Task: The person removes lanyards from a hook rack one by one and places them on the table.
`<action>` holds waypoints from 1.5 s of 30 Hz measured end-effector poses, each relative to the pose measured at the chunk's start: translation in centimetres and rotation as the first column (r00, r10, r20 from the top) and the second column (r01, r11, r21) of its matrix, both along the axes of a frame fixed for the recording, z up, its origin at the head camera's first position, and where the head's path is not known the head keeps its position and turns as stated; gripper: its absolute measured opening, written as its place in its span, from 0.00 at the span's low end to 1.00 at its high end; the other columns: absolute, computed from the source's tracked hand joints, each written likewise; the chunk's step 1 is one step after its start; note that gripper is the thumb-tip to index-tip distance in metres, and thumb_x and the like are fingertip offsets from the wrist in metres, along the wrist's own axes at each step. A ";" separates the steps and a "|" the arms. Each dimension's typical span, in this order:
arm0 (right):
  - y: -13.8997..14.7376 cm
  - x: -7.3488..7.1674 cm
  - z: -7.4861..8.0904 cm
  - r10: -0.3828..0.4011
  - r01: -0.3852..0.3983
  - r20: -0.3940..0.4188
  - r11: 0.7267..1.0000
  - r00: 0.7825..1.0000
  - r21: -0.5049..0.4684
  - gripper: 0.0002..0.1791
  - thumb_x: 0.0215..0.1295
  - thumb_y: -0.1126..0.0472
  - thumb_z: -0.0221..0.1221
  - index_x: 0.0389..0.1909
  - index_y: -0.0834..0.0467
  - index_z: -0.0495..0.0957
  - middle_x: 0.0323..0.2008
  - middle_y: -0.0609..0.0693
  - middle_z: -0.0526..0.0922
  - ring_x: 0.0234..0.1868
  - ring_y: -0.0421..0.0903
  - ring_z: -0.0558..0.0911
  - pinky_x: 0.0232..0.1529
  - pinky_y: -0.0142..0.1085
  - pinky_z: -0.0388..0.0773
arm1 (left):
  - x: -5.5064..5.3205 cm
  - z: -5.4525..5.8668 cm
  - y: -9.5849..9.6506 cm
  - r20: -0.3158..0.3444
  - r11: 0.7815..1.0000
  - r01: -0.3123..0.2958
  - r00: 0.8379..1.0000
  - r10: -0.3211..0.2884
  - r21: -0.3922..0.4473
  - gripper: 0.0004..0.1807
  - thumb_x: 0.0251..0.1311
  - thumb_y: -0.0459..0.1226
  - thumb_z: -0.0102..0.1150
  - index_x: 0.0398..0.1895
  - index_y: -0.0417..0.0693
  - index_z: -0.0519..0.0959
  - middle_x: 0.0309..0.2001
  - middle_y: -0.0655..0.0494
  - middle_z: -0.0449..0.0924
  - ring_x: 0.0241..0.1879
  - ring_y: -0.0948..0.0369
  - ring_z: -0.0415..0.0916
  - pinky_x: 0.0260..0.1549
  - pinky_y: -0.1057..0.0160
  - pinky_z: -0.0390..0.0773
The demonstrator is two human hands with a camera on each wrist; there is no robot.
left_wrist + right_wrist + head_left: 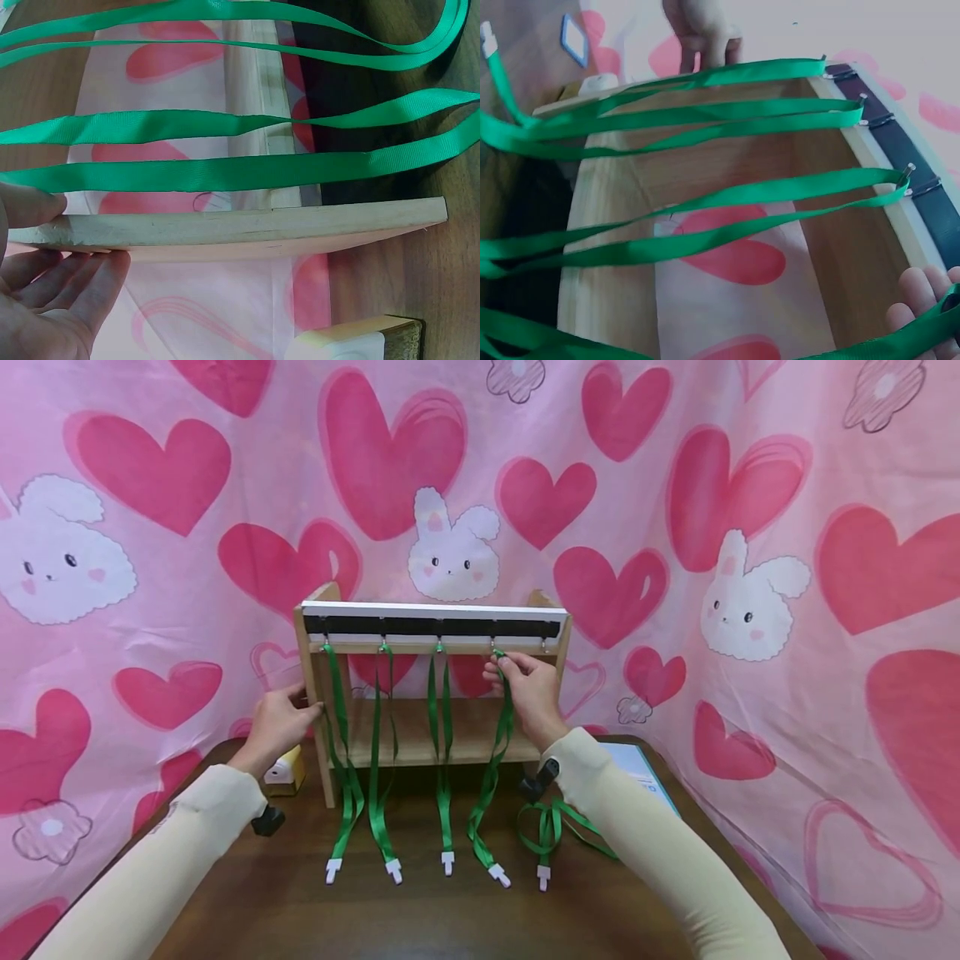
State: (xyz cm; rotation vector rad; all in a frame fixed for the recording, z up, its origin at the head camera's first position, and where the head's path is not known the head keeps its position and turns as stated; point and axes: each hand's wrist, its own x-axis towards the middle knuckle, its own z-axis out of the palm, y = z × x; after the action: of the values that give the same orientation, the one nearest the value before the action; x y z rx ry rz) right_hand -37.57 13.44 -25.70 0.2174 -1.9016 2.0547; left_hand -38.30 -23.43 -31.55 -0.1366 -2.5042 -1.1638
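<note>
A wooden rack (427, 727) stands on the table, with small metal hooks along a black strip (408, 627) at its top. Green lanyards (441, 710) with white clips hang from the three left hooks. My left hand (281, 722) holds the rack's left side panel (247, 229), thumb on one face and fingers on the other. At the fourth hook (493, 642), my right hand (531, 689) pinches the upper loop of another green lanyard (501, 735). Whether that loop sits on the hook is hidden by the fingers. The rightmost hook (545, 645) is bare.
One more green lanyard (551, 827) lies loosely looped on the brown table (360, 918), below my right forearm. A yellow and white object (285, 772) sits left of the rack. Behind the right forearm lies a white and blue sheet (637, 764). Pink heart-patterned cloth (517, 435) surrounds the table.
</note>
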 end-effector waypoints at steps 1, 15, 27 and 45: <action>0.1 -0.1 -0.2 0.004 -0.004 -0.016 1.000 1.000 -0.007 0.16 0.72 0.61 0.60 0.54 0.67 0.83 0.43 0.59 0.91 0.35 0.40 0.90 0.46 0.38 0.88 | 0.0 0.0 0.0 0.001 1.000 0.000 1.000 0.000 0.001 0.33 0.70 0.39 0.57 0.75 0.36 0.63 0.62 0.29 0.77 0.58 0.37 0.79 0.52 0.42 0.83; 1.9 0.3 -3.7 -0.005 0.017 -0.098 0.992 0.995 0.126 0.14 0.73 0.63 0.59 0.51 0.68 0.83 0.46 0.66 0.88 0.41 0.47 0.91 0.50 0.39 0.87 | 0.2 0.1 0.0 0.013 1.000 0.004 1.000 -0.004 0.010 0.34 0.70 0.39 0.57 0.75 0.35 0.62 0.63 0.28 0.76 0.59 0.36 0.78 0.53 0.42 0.82; 3.1 2.0 -7.4 -0.021 0.026 -0.023 0.971 1.000 0.240 0.13 0.74 0.60 0.58 0.50 0.62 0.85 0.43 0.57 0.91 0.43 0.46 0.91 0.57 0.37 0.84 | 0.2 -0.1 0.0 0.010 1.000 -0.005 1.000 0.005 -0.002 0.33 0.70 0.39 0.57 0.74 0.35 0.64 0.62 0.28 0.76 0.59 0.36 0.78 0.53 0.41 0.82; 1.8 6.0 -12.6 0.118 -0.138 0.126 0.977 0.985 0.162 0.13 0.73 0.65 0.58 0.50 0.68 0.84 0.43 0.64 0.90 0.41 0.51 0.91 0.47 0.43 0.88 | 0.2 0.1 0.2 -0.001 1.000 -0.004 1.000 0.004 -0.003 0.33 0.70 0.39 0.57 0.74 0.35 0.64 0.62 0.29 0.77 0.58 0.37 0.79 0.54 0.41 0.83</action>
State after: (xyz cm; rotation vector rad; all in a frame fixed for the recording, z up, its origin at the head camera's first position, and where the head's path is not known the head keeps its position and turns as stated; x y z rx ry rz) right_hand -31.59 15.22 -38.28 0.2741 -2.1904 2.0252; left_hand -38.06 -23.25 -31.40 -0.1331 -2.5041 -1.1580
